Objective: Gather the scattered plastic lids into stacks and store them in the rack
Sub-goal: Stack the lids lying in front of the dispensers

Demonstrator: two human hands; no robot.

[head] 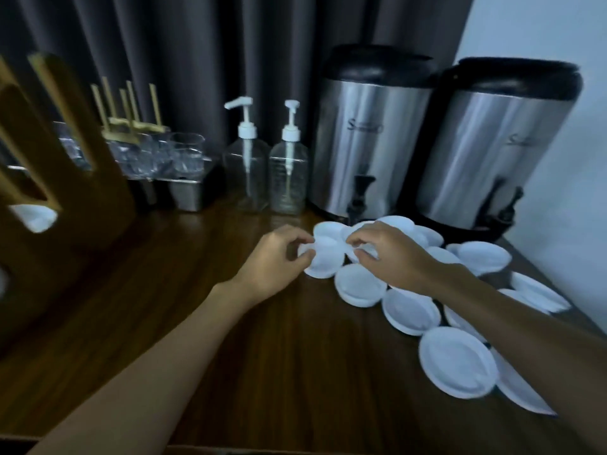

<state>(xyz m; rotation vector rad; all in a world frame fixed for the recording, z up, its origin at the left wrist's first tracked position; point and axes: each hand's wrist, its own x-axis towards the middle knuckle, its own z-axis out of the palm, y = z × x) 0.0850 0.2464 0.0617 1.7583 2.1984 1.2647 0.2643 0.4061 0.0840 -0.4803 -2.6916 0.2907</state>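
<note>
Several white plastic lids point(360, 288) lie scattered over the right half of the dark wooden counter point(230, 339), some overlapping. My left hand point(272, 261) pinches the left rim of one lid point(325, 262) near the back of the pile. My right hand point(384, 251) pinches the edge of a neighbouring lid point(368, 249) just to its right. The wooden rack point(65, 178) stands at the far left, blurred, with a white lid point(33, 216) showing through its lower opening.
Two steel drink dispensers point(371, 139) point(499, 149) with black taps stand behind the lids. Two clear pump bottles point(244, 169) point(289, 172) and a metal tub with clear cups point(187, 178) line the back. A dark curtain hangs behind; a white wall is on the right.
</note>
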